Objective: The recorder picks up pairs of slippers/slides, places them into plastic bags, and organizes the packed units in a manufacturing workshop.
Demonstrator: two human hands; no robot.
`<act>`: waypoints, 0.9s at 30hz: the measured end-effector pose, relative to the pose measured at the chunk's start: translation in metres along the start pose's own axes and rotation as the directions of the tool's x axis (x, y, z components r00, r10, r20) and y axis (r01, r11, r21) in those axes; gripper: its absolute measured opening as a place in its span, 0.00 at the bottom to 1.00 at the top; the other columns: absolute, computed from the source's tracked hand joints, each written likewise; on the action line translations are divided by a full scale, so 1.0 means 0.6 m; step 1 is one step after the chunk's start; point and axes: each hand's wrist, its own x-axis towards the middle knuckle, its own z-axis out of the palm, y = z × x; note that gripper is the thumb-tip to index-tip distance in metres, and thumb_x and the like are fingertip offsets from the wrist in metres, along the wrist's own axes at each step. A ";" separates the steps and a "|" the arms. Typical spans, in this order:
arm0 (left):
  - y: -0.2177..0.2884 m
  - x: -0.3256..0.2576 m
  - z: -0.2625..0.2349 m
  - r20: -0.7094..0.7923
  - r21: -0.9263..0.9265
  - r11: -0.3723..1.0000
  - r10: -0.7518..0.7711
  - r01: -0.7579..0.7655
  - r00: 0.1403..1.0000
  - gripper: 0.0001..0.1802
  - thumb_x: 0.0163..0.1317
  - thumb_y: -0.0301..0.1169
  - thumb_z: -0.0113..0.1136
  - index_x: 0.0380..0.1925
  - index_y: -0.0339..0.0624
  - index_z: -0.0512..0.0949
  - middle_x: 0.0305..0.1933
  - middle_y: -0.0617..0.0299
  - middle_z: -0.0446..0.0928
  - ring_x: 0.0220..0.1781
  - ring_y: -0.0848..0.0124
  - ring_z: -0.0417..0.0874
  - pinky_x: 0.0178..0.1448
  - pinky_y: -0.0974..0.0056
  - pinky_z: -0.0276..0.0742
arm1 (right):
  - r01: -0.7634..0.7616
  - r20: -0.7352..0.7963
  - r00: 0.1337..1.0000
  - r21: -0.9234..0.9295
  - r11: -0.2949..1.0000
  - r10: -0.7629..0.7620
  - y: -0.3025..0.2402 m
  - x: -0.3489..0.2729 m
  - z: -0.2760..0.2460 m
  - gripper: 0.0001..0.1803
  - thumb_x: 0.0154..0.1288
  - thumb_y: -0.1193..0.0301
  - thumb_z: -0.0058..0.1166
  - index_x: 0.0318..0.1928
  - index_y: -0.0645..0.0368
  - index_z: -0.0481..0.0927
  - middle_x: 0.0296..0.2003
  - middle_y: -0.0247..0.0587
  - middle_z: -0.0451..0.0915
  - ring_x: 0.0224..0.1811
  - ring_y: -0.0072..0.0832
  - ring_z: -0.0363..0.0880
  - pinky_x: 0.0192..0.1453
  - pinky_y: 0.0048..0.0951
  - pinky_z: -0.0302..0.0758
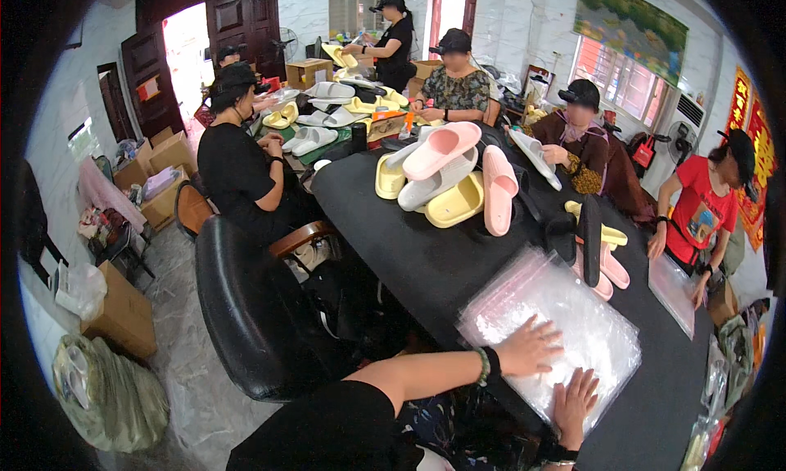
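Observation:
My left hand lies flat on a stack of clear plastic bags, its fingers spread. Nearer the table edge, my right hand rests on the same stack, with the fingers stretched out and a little apart. Neither hand grips anything. The bags are shiny and see-through, with a pinkish strip along the far left side. Just beyond them lie slippers in black, pink and yellow, among them a black slipper and a pink slipper.
A heap of slippers, with a yellow slipper, covers part of the black table. At the right a person in red handles another bag stack. Several people sit or stand around the far side. A black chair stands at the left.

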 end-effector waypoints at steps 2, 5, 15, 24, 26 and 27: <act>-0.033 -0.008 -0.006 -0.031 -0.015 0.997 -0.077 0.077 0.997 0.31 0.68 0.56 0.46 0.66 0.56 0.68 0.75 0.54 0.57 0.78 0.53 0.52 0.77 0.38 0.39 | 0.004 0.000 1.000 0.049 0.999 -0.004 0.006 0.001 0.000 0.40 0.72 0.46 0.39 0.77 0.49 0.45 0.78 0.46 0.34 0.80 0.48 0.27 0.77 0.57 0.27; -0.115 -0.037 -0.014 -0.288 0.058 0.960 -0.248 0.276 0.925 0.35 0.62 0.54 0.56 0.66 0.52 0.68 0.75 0.49 0.55 0.76 0.42 0.52 0.73 0.28 0.41 | 0.189 -0.092 0.981 0.251 0.949 -0.171 0.024 0.011 -0.019 0.44 0.69 0.52 0.50 0.77 0.51 0.45 0.78 0.48 0.37 0.79 0.51 0.31 0.77 0.59 0.37; -0.191 0.019 -0.090 0.079 -0.131 0.573 -0.807 0.809 0.585 0.56 0.46 0.60 0.70 0.66 0.33 0.61 0.65 0.42 0.65 0.66 0.47 0.68 0.65 0.47 0.69 | -0.327 -0.139 0.877 0.531 0.782 0.461 0.184 0.037 -0.047 0.56 0.58 0.47 0.63 0.69 0.78 0.51 0.67 0.73 0.58 0.73 0.55 0.57 0.74 0.41 0.57; -0.265 0.009 -0.027 0.081 -0.210 0.562 -0.805 0.800 0.587 0.50 0.39 0.55 0.75 0.55 0.26 0.73 0.60 0.43 0.72 0.67 0.45 0.66 0.65 0.51 0.72 | -0.450 0.180 0.867 0.681 0.577 0.465 0.146 0.076 -0.054 0.35 0.55 0.65 0.70 0.52 0.80 0.68 0.24 0.43 0.75 0.12 0.25 0.66 0.13 0.32 0.60; -0.208 0.058 -0.051 0.147 -0.188 0.639 -0.733 0.746 0.664 0.47 0.40 0.54 0.76 0.53 0.27 0.76 0.58 0.45 0.75 0.65 0.49 0.71 0.63 0.53 0.74 | -0.548 0.193 0.824 0.508 0.665 0.532 0.210 0.084 -0.048 0.29 0.58 0.70 0.67 0.53 0.75 0.69 0.29 0.46 0.79 0.18 0.29 0.74 0.18 0.33 0.68; -0.216 0.054 -0.057 0.135 -0.189 0.631 -0.743 0.753 0.656 0.47 0.40 0.54 0.76 0.53 0.27 0.76 0.58 0.45 0.75 0.65 0.49 0.71 0.63 0.53 0.74 | -0.534 0.190 0.834 0.509 0.675 0.518 0.201 0.095 -0.053 0.29 0.58 0.70 0.67 0.53 0.75 0.69 0.29 0.46 0.79 0.18 0.29 0.74 0.18 0.33 0.68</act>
